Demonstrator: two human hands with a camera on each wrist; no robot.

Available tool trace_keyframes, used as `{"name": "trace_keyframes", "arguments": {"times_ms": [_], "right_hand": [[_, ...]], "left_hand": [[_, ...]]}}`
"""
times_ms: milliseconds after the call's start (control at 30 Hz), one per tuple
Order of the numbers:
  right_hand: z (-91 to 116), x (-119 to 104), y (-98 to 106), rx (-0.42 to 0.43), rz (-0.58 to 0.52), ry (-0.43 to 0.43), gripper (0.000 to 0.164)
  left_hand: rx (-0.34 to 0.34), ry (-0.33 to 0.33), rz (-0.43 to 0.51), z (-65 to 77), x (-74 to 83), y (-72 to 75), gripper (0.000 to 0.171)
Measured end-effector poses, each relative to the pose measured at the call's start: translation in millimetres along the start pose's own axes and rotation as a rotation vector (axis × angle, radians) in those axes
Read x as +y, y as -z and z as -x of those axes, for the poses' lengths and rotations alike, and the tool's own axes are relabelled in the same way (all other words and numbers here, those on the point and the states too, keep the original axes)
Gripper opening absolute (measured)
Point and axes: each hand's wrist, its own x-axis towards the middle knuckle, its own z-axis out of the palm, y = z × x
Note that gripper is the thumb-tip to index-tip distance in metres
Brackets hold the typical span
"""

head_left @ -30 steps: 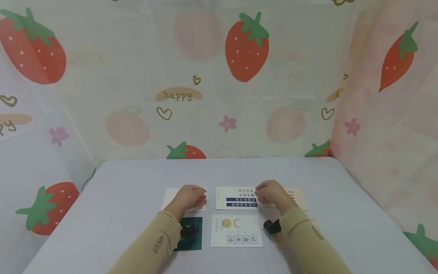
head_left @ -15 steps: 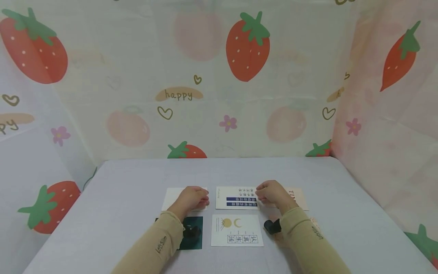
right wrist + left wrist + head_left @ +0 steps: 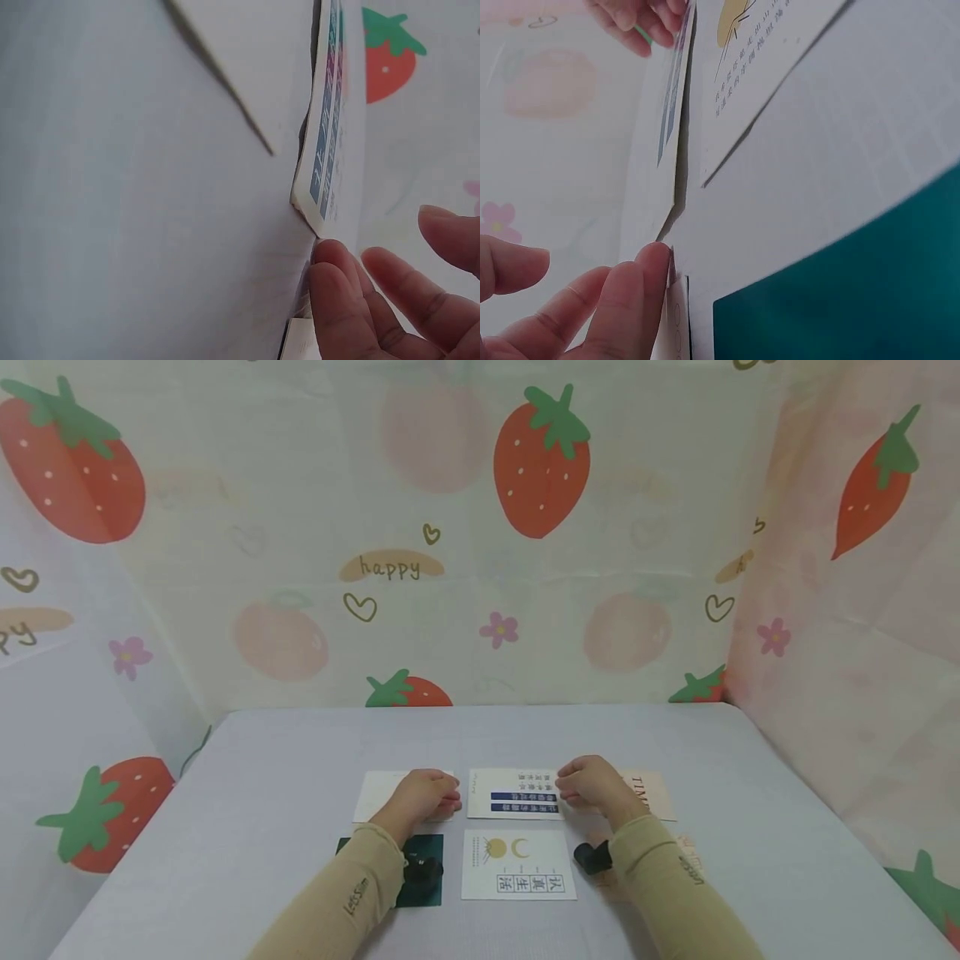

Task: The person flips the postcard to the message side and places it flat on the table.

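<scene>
The left hand (image 3: 420, 797) is hanging over a plain white card (image 3: 373, 792), and the right hand (image 3: 592, 783) is hanging over a pale card with red letters (image 3: 658, 793). Both are holding their fingers loose, with the thumbs standing apart. The card with blue stripes (image 3: 513, 806) is lying between them on the white table (image 3: 225, 827). Fingertips are sitting right by each end of it; I cannot tell if the left ones are touching. A moon card (image 3: 517, 864) is lying closer to the person.

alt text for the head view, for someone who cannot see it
A person's beige-sleeved arms reach to the far row of six rectangular cards, mostly pale, one dark teal, arranged in two rows on a white table. Behind is a pale backdrop printed with red strawberries.
</scene>
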Motion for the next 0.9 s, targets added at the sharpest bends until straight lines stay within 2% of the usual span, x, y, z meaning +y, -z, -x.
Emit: {"name": "trace_keyframes", "arguments": {"times_ms": [533, 700, 900], "right_hand": [[-1.8, -1.6, -8.0, 0.021, 0.015, -0.01, 0.025], [-1.7, 0.0, -8.3, 0.017, 0.028, 0.016, 0.026], [-2.6, 0.9, -9.4, 0.019, 0.022, 0.03, 0.026]], "left_hand": [[0.011, 0.01, -0.006, -3.2, 0.5, -0.8, 0.029], [0.007, 0.026, 0.0, -3.0, 1.7, -2.0, 0.028], [0.016, 0.008, -0.07, -4.6, -1.0, -3.8, 0.026]]}}
